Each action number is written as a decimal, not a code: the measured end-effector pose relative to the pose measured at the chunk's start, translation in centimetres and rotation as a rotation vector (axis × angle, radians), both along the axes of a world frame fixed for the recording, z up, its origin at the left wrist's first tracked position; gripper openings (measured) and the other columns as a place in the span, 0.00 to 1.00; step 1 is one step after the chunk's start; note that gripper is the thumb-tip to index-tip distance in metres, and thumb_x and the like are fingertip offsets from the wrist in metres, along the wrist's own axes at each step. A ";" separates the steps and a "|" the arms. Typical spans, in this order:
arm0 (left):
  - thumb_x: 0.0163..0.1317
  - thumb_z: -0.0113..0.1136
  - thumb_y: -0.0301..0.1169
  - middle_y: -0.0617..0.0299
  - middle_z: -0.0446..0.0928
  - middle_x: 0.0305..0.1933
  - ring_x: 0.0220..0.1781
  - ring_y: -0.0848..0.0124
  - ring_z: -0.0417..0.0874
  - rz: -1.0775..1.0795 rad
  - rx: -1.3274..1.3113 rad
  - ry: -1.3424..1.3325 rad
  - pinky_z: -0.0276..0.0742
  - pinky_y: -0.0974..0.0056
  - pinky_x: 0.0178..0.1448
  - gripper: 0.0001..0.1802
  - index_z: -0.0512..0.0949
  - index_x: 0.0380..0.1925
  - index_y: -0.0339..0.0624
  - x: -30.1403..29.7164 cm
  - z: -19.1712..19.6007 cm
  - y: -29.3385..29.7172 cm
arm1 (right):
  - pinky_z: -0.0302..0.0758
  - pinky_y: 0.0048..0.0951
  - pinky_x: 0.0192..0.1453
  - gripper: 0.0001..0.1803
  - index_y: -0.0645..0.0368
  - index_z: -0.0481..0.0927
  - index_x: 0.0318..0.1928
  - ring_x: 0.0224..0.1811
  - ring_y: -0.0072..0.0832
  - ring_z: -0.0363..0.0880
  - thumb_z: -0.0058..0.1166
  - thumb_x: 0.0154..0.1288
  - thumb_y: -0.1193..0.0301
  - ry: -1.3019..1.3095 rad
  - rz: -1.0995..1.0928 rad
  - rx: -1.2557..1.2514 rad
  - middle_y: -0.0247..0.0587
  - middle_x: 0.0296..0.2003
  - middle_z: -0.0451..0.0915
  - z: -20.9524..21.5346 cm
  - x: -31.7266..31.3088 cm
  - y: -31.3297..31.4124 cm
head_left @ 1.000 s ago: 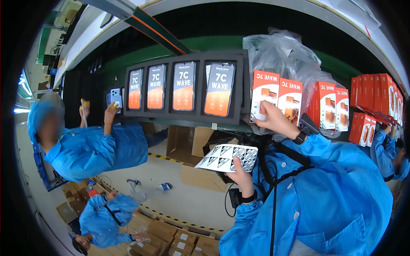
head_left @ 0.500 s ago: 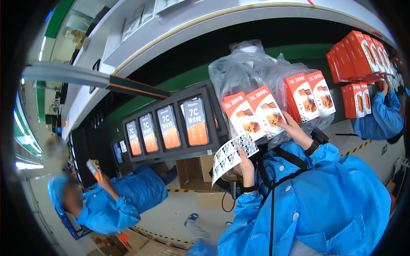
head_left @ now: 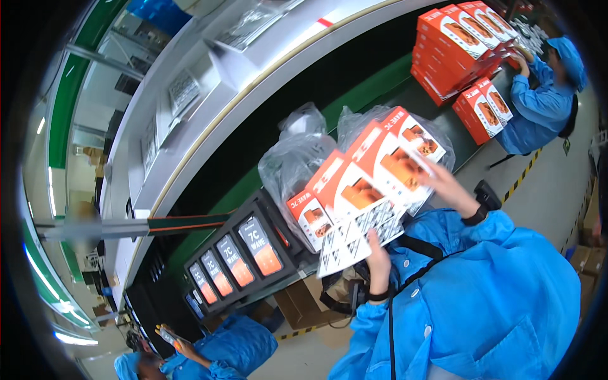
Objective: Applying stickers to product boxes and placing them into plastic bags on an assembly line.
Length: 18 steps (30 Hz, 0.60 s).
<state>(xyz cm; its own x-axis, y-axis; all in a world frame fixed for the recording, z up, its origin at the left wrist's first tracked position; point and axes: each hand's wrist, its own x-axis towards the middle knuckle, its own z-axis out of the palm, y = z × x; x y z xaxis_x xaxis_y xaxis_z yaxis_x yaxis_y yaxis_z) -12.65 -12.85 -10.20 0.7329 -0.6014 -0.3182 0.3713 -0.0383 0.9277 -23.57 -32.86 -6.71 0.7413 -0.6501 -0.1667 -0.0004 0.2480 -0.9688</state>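
My left hand (head_left: 379, 261) pinches a white sheet of black-and-white stickers (head_left: 345, 244) at its near edge, thumb on top. The sheet overlaps the lower ends of two orange-and-white phone boxes (head_left: 358, 190), which look raised and tilted in front of other boxes. My right hand (head_left: 448, 190) grips the right side of this pair, its fingers over the edge of the right-hand box (head_left: 394, 166). Whether my left fingers also support the boxes is hidden by the sheet. One similar box (head_left: 311, 223) stands to their left and another (head_left: 418, 139) behind on the right, among clear plastic bags (head_left: 288, 164).
A black tray (head_left: 278, 228) with phones in slots lies left along the bench. Stacked orange boxes (head_left: 437, 60) stand far right beside a co-worker in blue (head_left: 538, 95). Another co-worker (head_left: 221, 348) holds a device at lower left. A long white shelf (head_left: 253, 82) runs above the bench.
My view has turned and shifted right. Two middle boxes have come up and closer, with my right hand on them. The sticker sheet now lies across their lower ends.
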 end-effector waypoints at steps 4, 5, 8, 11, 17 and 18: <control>0.71 0.47 0.39 0.52 0.74 0.52 0.50 0.64 0.74 -0.210 0.050 -0.099 0.67 0.63 0.58 0.22 0.69 0.53 0.27 -1.5 -0.2 -7.9 | 0.67 0.25 0.60 0.28 0.63 0.66 0.63 0.58 0.24 0.69 0.52 0.66 0.63 0.369 -0.065 -0.636 0.40 0.57 0.72 -2.5 -3.6 -7.7; 0.71 0.47 0.39 0.52 0.74 0.52 0.50 0.64 0.74 -0.233 0.044 -0.109 0.67 0.63 0.58 0.22 0.69 0.53 0.27 -1.5 -1.6 -8.5 | 0.66 0.25 0.60 0.27 0.63 0.68 0.62 0.58 0.24 0.69 0.51 0.67 0.62 0.411 -0.032 -0.616 0.41 0.57 0.71 -3.9 -3.7 -8.7; 0.70 0.50 0.37 0.51 0.73 0.56 0.55 0.65 0.72 -0.210 0.010 -0.017 0.65 0.65 0.60 0.23 0.68 0.56 0.28 -2.2 -3.2 -9.9 | 0.65 0.24 0.62 0.33 0.61 0.59 0.67 0.60 0.23 0.68 0.51 0.68 0.60 0.052 0.084 0.132 0.40 0.60 0.68 -4.3 -3.9 -9.8; 0.67 0.51 0.36 0.53 0.74 0.56 0.55 0.66 0.75 -0.065 -0.241 0.410 0.67 0.63 0.62 0.22 0.69 0.54 0.31 -0.9 -8.4 -10.4 | 0.68 0.22 0.60 0.34 0.59 0.56 0.69 0.59 0.19 0.69 0.51 0.68 0.60 -0.049 0.165 0.338 0.38 0.60 0.69 -5.8 -3.9 -11.0; 0.66 0.48 0.37 0.52 0.71 0.60 0.61 0.61 0.72 -0.039 -0.221 0.467 0.63 0.55 0.67 0.26 0.64 0.60 0.32 -6.4 -4.4 -10.2 | 0.61 0.20 0.61 0.38 0.59 0.50 0.71 0.65 0.21 0.59 0.50 0.67 0.62 -0.058 0.318 0.198 0.40 0.65 0.62 -5.9 -9.3 -12.1; 0.66 0.48 0.36 0.52 0.70 0.61 0.61 0.60 0.72 -0.045 -0.213 0.450 0.62 0.55 0.67 0.27 0.63 0.61 0.32 -8.3 -3.3 -10.0 | 0.60 0.20 0.63 0.40 0.59 0.50 0.72 0.65 0.21 0.59 0.52 0.65 0.61 -0.066 0.237 0.190 0.41 0.66 0.61 -2.6 -11.4 -11.6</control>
<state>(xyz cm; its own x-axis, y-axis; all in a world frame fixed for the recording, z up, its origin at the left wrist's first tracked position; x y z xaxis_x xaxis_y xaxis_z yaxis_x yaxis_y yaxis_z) -20.91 -22.85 -13.51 0.5228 -0.7153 -0.4637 0.7390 0.1091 0.6649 -34.99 -44.46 -9.31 0.8817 -0.4197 -0.2156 -0.0188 0.4253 -0.9048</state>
